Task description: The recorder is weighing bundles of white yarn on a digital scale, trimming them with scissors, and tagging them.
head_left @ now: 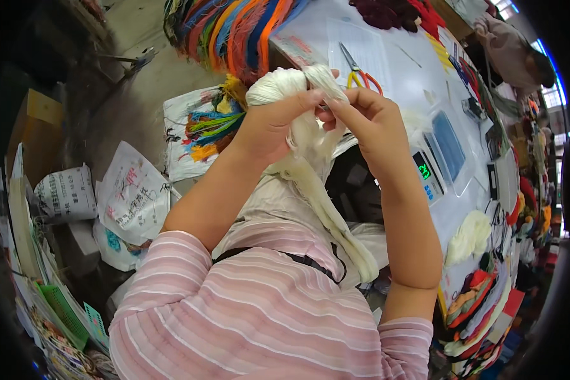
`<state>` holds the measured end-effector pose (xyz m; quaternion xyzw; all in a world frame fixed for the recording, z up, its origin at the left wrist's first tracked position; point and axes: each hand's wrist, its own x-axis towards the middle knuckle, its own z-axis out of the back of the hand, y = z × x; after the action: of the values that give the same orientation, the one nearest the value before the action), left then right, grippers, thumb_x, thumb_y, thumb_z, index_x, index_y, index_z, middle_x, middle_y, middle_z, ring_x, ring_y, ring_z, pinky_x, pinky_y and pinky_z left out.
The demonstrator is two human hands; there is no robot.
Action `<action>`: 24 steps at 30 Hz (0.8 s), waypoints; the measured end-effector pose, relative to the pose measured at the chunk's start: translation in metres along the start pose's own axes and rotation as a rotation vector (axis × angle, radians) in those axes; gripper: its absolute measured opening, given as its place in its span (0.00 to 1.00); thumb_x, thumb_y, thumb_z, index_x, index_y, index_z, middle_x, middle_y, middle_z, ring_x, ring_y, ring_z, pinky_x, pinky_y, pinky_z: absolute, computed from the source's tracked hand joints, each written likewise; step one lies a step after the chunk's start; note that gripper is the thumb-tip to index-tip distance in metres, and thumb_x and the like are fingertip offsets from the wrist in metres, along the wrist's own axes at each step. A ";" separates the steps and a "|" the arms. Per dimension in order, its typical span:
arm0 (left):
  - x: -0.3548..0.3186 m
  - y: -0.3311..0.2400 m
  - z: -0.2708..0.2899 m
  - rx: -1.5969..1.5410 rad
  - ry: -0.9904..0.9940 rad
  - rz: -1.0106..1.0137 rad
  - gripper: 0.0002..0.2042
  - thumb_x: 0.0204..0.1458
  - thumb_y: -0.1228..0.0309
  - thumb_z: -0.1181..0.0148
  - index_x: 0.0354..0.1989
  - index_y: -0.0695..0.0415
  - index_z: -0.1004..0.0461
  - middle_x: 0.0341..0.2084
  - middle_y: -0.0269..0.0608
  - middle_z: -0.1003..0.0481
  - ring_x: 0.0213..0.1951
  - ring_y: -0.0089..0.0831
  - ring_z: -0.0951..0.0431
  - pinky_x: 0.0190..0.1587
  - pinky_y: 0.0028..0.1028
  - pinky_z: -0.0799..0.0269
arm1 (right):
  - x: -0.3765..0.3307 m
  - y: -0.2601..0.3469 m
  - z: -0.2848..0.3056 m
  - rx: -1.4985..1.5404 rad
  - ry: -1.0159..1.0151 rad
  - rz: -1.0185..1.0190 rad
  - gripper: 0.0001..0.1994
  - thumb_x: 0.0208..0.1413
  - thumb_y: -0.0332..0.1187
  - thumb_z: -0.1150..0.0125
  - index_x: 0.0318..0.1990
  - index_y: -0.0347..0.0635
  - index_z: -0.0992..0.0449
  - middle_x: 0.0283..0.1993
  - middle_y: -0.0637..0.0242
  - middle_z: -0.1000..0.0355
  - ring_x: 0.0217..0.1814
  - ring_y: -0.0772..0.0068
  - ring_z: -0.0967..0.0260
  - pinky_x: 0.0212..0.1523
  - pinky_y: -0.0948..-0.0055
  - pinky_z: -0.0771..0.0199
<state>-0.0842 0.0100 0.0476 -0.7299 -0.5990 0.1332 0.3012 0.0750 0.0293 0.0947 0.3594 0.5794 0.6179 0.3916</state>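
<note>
A skein of white yarn (316,183) hangs between my arms, its long end trailing down over my lap to the right. My left hand (273,123) is closed on the upper part of the skein, with a bulky loop of yarn over its far side. Close beside it, my right hand (370,117) pinches a strand bundle of the same yarn between thumb and fingers. The fingertips of both hands nearly meet, and the yarn partly hides them. Just beyond on the table lie scissors (353,71) with yellow and red handles.
Colourful yarn bundles (234,31) drape over the table's far left edge. On the white table (380,38) stand a digital scale (427,176) and a blue-grey plastic tray (448,144). Cream yarn (468,237) lies at right. White sacks (133,196) are at left. Another person (510,47) is at far right.
</note>
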 end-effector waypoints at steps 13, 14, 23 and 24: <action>-0.003 -0.008 -0.004 -0.006 0.008 -0.079 0.14 0.49 0.78 0.48 0.45 0.67 0.28 0.36 0.44 0.24 0.38 0.28 0.24 0.44 0.26 0.29 | -0.002 0.005 -0.003 0.256 -0.065 -0.025 0.06 0.54 0.31 0.44 0.34 0.38 0.26 0.32 0.70 0.28 0.35 0.83 0.34 0.41 0.81 0.36; -0.003 -0.010 -0.003 -0.005 0.009 -0.082 0.14 0.49 0.78 0.48 0.45 0.67 0.28 0.36 0.44 0.24 0.38 0.28 0.24 0.44 0.26 0.29 | -0.001 0.007 -0.004 0.355 -0.088 -0.047 0.06 0.55 0.32 0.44 0.34 0.38 0.27 0.32 0.71 0.29 0.35 0.84 0.35 0.42 0.81 0.37; -0.006 -0.016 -0.001 0.169 0.082 -0.130 0.14 0.49 0.76 0.43 0.45 0.65 0.27 0.37 0.40 0.24 0.40 0.26 0.25 0.46 0.27 0.30 | -0.001 0.025 0.002 -0.074 0.119 -0.094 0.10 0.52 0.31 0.40 0.40 0.35 0.25 0.35 0.72 0.28 0.35 0.85 0.36 0.37 0.82 0.37; -0.006 -0.017 -0.002 0.181 0.090 -0.124 0.14 0.48 0.76 0.42 0.45 0.64 0.27 0.37 0.40 0.24 0.40 0.26 0.25 0.46 0.27 0.30 | -0.001 0.025 0.002 -0.074 0.118 -0.094 0.10 0.52 0.31 0.40 0.40 0.35 0.25 0.35 0.72 0.28 0.35 0.85 0.36 0.37 0.82 0.37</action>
<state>-0.0982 0.0053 0.0583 -0.6667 -0.6142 0.1350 0.4001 0.0757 0.0287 0.1193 0.2803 0.5945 0.6399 0.3982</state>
